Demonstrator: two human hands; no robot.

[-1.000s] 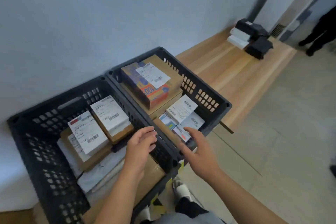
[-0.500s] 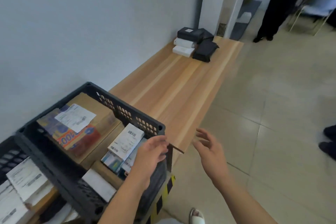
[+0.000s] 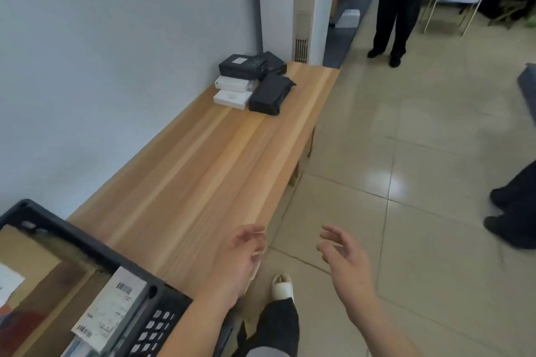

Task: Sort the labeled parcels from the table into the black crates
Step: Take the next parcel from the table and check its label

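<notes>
In the head view, the remaining parcels (image 3: 252,82) are sitting stacked at the table's (image 3: 203,171) far end, well ahead of both hands. The left hand (image 3: 240,255), spread and empty, is hovering nearer than the equally slack right hand (image 3: 343,258).

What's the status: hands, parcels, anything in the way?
Left hand and right hand open, holding nothing. Remaining parcels stacked at the table's far end, by the wall. Crate near left, part full. Tabletop between them bare.
</notes>
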